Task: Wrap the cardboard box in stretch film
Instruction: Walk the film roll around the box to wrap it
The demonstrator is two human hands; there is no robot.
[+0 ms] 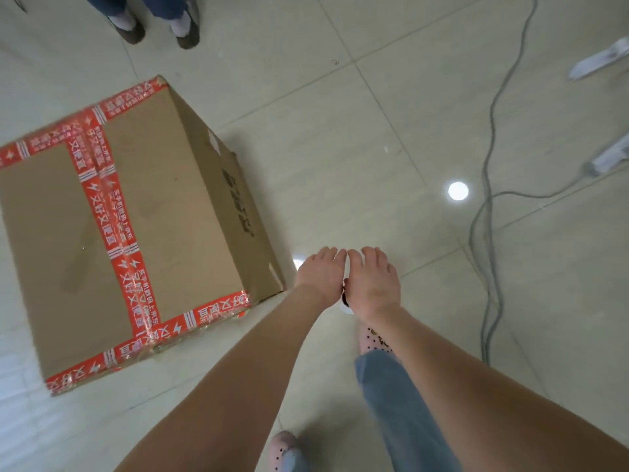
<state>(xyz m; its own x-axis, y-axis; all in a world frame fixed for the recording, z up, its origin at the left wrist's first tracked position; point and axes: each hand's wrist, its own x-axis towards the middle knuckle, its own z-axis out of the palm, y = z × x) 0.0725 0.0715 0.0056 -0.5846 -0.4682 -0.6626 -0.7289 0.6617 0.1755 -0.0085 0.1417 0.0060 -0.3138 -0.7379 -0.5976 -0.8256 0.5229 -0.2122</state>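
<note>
Pale tiled floor (340, 137) — taped cardboard box (136, 212) and grey cables (490, 199) on it.

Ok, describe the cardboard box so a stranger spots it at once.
Start at the pale tiled floor. On its left, far from the grey cable at right, sits the cardboard box. Only it carries red printed tape, crossing its top and lining its edges.

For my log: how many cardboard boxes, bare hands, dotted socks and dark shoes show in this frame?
cardboard box: 1
bare hands, left hand and right hand: 2
dotted socks: 2
dark shoes, at the top edge: 2
Total: 7
</note>
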